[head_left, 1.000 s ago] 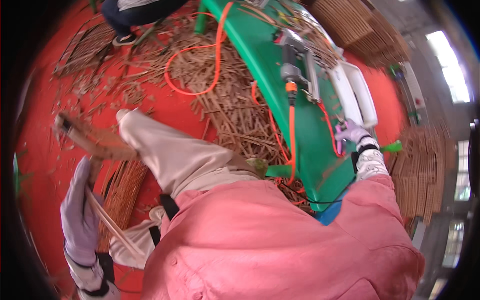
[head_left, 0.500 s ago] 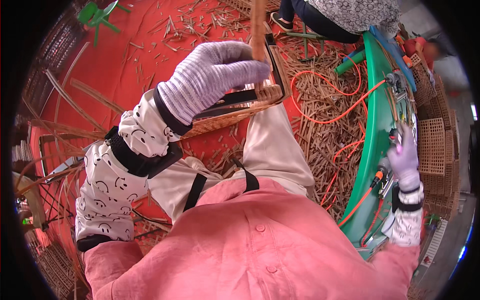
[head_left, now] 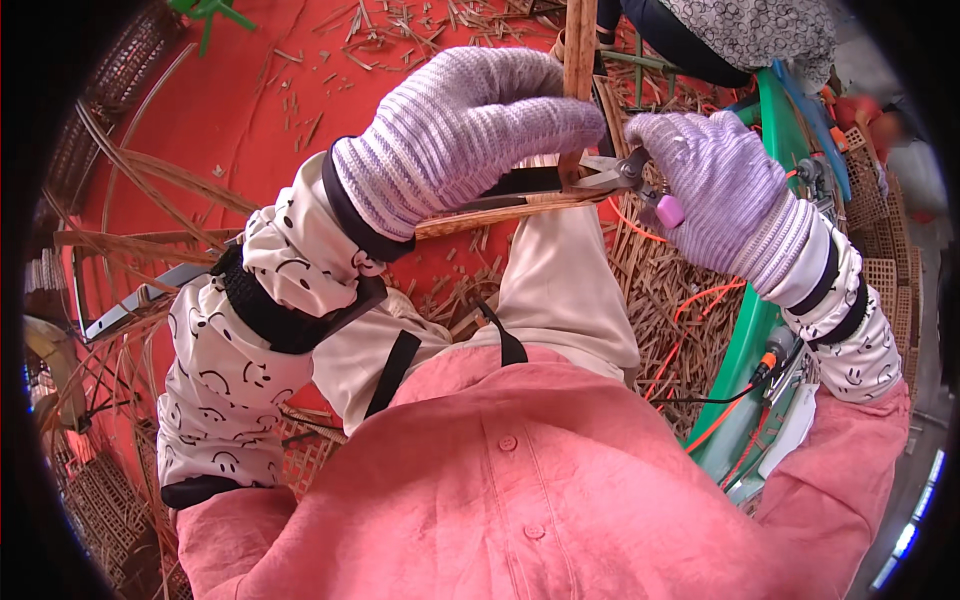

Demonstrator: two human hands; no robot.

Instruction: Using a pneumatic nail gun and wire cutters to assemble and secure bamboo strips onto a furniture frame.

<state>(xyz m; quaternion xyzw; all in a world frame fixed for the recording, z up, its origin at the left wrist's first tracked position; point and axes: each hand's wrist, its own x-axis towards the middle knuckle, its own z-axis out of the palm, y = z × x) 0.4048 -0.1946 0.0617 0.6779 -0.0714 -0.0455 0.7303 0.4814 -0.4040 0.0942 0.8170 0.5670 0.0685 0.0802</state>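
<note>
My left hand (head_left: pixel 455 145), in a striped lilac knit glove, is closed on an upright brown rattan-like strip (head_left: pixel 578 60). The strip's lower end meets the corner of a dark frame edged with woven tan strips (head_left: pixel 480 218), which lies across my lap. My right hand (head_left: pixel 715 185), gloved alike, grips a pair of small hand shears (head_left: pixel 608 176) with a pink handle end. Their metal blades are at the strip's foot, just below my left fingertips; whether they have closed on it I cannot tell. Part of the frame is hidden behind my left hand.
A green bench (head_left: pixel 735 370) on my right carries power tools (head_left: pixel 775 352) with orange cords. Cut strips (head_left: pixel 640 290) litter the red floor covering (head_left: pixel 260 130). Long bent strips (head_left: pixel 170 170) stand at the left. A person (head_left: pixel 740 30) sits ahead on the right; woven baskets (head_left: pixel 880 290) are stacked beyond the bench.
My right hand has come from the bench to the strip's foot, bringing the shears. My left hand, still on the strip, appears slightly higher and farther right in view.
</note>
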